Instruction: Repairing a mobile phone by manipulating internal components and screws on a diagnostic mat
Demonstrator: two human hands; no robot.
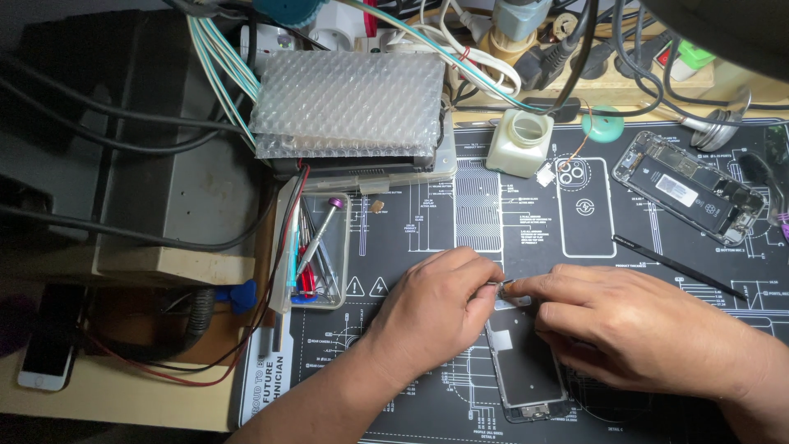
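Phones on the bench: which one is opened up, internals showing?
The opened phone at the mat's upper right, with battery and boards exposed. The white phone at far left lies closed, and the hands work on a separate screen panel.

The left hand (pixel 440 308) and right hand (pixel 612 329) cover the top of the phone screen panel (pixel 526 370). The tiny part pinched between their fingertips is too small to tell. At the counter's right edge, the opened phone (pixel 686 185) is partly cut off.
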